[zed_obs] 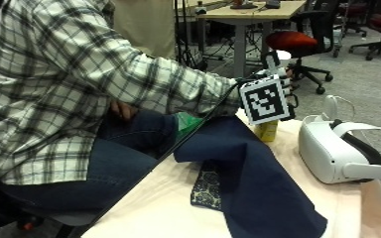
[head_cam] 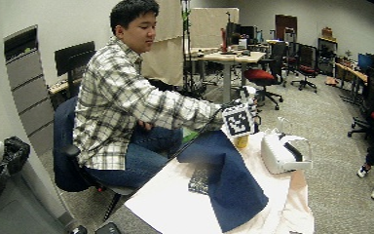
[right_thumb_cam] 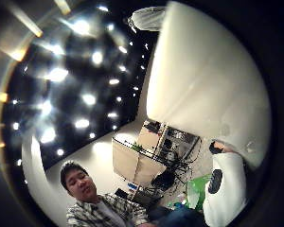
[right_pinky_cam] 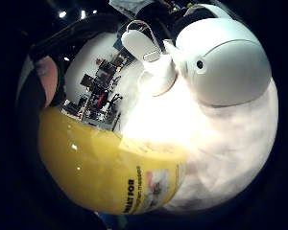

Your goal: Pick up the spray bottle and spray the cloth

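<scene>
Here, a yellow spray bottle [zed_obs: 267, 131] stands upright on the counter [zed_obs: 170, 208] at its far side, just beyond the dark blue cloth [zed_obs: 243, 168], with the gloved right hand [zed_obs: 284, 91] closed around its upper part. The palm views show the bottle's yellow body [right_pinky_cam: 105, 172] and its white top pressed close to the palm, so the hand appears to be grasping the bottle, though its base looks to rest on the counter still. To do the step well, the lift should go straight up, keeping the bottle level, and a finger should find the trigger before the nozzle is turned down and toward the near side, where the cloth lies draped over the counter's left edge. A white headset [zed_obs: 339, 148] sits just right of the bottle; the spray is best aimed away from it.
</scene>
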`<state>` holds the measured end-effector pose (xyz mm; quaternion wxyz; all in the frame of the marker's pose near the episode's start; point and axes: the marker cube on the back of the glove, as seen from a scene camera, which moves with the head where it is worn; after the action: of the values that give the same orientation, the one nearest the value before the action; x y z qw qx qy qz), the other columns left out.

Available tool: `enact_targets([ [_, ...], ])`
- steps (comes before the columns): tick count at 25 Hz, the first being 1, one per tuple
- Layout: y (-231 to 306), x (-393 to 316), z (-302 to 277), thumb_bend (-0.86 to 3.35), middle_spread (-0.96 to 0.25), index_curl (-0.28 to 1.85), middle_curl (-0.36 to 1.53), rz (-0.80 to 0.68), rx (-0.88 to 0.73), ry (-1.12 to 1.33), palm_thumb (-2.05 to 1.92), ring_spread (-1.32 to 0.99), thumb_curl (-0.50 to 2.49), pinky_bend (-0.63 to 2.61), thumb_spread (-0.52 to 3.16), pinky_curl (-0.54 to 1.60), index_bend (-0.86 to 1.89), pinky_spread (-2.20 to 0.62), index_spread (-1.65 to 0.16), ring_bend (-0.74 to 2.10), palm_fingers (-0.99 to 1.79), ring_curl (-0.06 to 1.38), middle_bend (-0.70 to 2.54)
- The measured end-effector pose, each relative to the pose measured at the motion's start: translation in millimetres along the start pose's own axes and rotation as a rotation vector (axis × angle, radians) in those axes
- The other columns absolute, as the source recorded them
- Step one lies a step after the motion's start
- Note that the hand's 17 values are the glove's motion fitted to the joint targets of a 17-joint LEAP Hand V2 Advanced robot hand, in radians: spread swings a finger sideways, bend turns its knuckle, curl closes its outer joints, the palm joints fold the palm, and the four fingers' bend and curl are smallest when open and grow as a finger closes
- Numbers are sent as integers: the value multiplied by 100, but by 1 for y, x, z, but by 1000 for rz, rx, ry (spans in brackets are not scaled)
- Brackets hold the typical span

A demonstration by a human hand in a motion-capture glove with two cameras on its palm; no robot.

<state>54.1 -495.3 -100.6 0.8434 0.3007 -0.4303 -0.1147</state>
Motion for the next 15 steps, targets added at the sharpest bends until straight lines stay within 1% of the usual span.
enact_targets([
  [11, 5, -2, -1, -3, -7, 53, 57, 33, -29, 33, 119, -14, 76, 29, 35, 45, 11, -6, -26, 51, 104, 51, 40],
  [15, 11, -8, -8, -6, -8, 49, 57, 48, -77, 84, 112, -15, 74, 32, 45, 46, 6, -3, -26, 52, 90, 52, 37],
])
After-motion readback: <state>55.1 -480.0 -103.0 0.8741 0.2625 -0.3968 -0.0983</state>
